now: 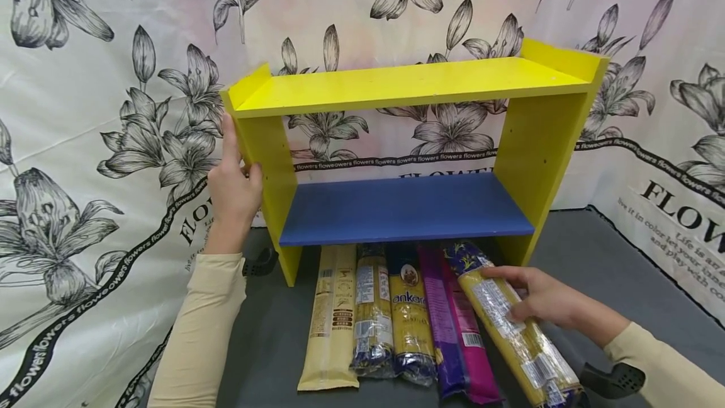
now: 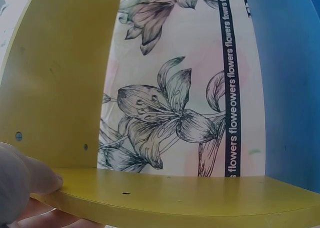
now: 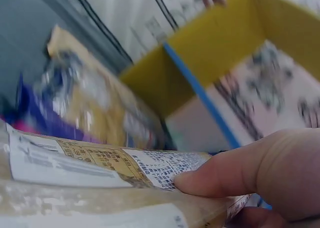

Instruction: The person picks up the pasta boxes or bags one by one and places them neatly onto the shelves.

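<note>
My left hand (image 1: 233,197) holds the left side panel of a yellow shelf unit (image 1: 408,88) with a blue middle board (image 1: 404,206). In the left wrist view the thumb (image 2: 42,177) lies on the panel's inner face, the other fingers outside it. With my right hand (image 1: 546,298) I grip a clear-wrapped pasta pack (image 1: 518,332), thumb on its label in the right wrist view. That pack lies slanted, its far blue end by the unit's right side. Left of it is a purple and pink pack (image 1: 459,332), then a blue-ended yellow pasta pack (image 1: 412,320).
Farther left lie another clear pasta pack (image 1: 374,313) and a cream pack (image 1: 330,326), their far ends under the blue board. The unit stands on a dark grey table (image 1: 266,345). A flower-printed cloth (image 1: 170,30) hangs behind and at the sides.
</note>
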Demonstrator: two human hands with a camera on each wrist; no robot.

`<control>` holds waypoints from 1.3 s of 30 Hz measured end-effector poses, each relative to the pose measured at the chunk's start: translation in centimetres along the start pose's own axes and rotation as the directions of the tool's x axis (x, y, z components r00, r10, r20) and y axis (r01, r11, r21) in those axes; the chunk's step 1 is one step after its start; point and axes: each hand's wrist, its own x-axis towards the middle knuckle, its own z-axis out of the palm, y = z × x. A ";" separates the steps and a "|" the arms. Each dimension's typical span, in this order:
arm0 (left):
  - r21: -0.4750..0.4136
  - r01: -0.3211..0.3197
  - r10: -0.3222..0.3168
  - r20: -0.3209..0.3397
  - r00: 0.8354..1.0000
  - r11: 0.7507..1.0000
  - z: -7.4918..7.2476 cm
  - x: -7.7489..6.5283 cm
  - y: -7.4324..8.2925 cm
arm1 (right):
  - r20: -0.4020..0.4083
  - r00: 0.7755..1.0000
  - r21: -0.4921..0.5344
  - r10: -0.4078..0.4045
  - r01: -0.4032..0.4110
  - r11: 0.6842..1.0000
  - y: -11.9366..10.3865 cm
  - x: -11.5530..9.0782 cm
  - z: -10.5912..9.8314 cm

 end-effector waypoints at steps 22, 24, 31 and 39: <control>0.001 0.001 -0.001 0.002 1.000 1.000 0.0 -0.1 0.0 | 0.213 0.943 -0.113 -0.256 0.284 0.952 -25.3 0.5 4.9; 0.004 -0.003 0.003 0.004 1.000 1.000 0.0 -0.1 0.0 | 0.168 0.953 -0.083 -0.253 0.269 0.959 -27.5 0.6 4.0; 0.028 -0.017 0.018 -0.011 1.000 0.999 0.0 -0.1 -0.1 | -0.026 0.977 0.044 -0.213 0.214 0.976 -32.4 2.5 0.0; 0.028 -0.026 0.027 -0.028 0.999 0.999 0.3 0.0 0.0 | -0.219 0.974 0.402 -0.060 0.146 0.904 -34.0 6.9 -5.6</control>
